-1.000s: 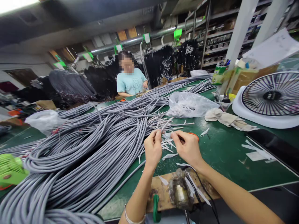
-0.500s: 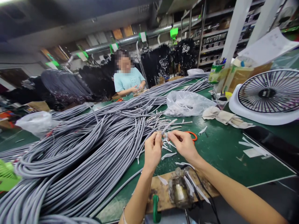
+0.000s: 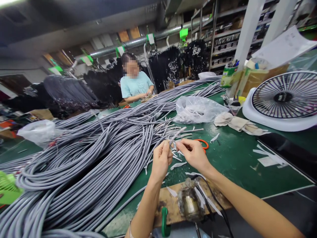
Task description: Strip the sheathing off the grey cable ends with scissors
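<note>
My left hand (image 3: 160,160) is closed in a pinch around the end of a grey cable (image 3: 138,191), whose length trails down past my left forearm. Close beside it, my right hand (image 3: 195,154) pinches with thumb and forefinger at the same cable end, where a small pale piece shows; what exactly it grips is too small to tell. Behind the fingertips lies a heap of stripped, whitish cable ends (image 3: 170,127). Orange scissor handles (image 3: 203,145) stick out behind my right hand. A large bundle of grey cables (image 3: 99,165) covers the bench to the left.
Nearest me, a wooden board (image 3: 170,205) carries a grimy metal pot (image 3: 190,203) with a black cord and a green clamp (image 3: 164,221). A white fan (image 3: 282,99), a cloth (image 3: 240,124) and a plastic bag (image 3: 200,110) lie right. A co-worker (image 3: 137,82) sits opposite.
My hands stay together at the cable end, with only small shifts of the fingers. The co-worker's hands have moved slightly.
</note>
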Demonstrator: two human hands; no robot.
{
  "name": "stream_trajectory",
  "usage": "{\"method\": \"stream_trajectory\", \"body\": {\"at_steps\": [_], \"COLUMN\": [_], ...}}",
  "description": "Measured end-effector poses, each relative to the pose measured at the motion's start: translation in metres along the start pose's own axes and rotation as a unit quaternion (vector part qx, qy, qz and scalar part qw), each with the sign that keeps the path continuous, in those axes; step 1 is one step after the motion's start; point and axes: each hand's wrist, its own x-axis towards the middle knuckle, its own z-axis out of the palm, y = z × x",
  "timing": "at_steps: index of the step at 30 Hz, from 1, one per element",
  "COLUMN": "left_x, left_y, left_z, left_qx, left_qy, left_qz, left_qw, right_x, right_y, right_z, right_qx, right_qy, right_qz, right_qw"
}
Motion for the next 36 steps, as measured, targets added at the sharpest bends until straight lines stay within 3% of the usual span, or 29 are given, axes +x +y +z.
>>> {"method": "stream_trajectory", "body": {"at_steps": [7,11,13,16,18,21,24,28,33,36], "left_x": [-0.001,-0.002,-0.002,-0.001,0.0,0.001,-0.001,-0.003,0.0,0.002], "left_y": [-0.003,-0.005,-0.007,-0.01,-0.011,-0.012,-0.011,-0.01,-0.007,-0.008], "left_z": [0.004,0.007,0.009,0.009,0.008,0.007,0.008,0.008,0.002,0.002], "left_qx": [0.018,0.131,0.177,0.193,0.199,0.208,0.222,0.242,0.196,0.195], "left_qy": [-0.005,0.032,0.052,0.074,0.09,0.112,0.127,0.141,0.169,0.171], "left_qz": [-0.002,0.049,0.074,0.09,0.094,0.097,0.117,0.156,0.151,0.14], "left_qw": [1.0,0.99,0.98,0.974,0.971,0.967,0.959,0.947,0.954,0.956], "right_x": [0.0,-0.002,-0.005,-0.009,-0.01,-0.01,-0.007,-0.003,0.004,0.007], "right_y": [-0.004,-0.006,-0.007,-0.005,-0.003,-0.001,-0.004,-0.01,-0.007,-0.005], "right_z": [0.002,0.002,0.002,0.002,0.002,0.002,0.002,0.006,0.009,0.004], "right_qx": [0.095,0.071,-0.024,-0.15,-0.184,-0.211,-0.217,-0.227,-0.247,-0.228], "right_qy": [-0.005,0.018,0.058,0.111,0.119,0.121,0.113,0.103,0.052,0.049], "right_qz": [0.007,-0.004,-0.054,-0.182,-0.253,-0.304,-0.297,-0.198,-0.289,-0.297], "right_qw": [0.995,0.997,0.997,0.966,0.942,0.921,0.923,0.948,0.923,0.926]}}
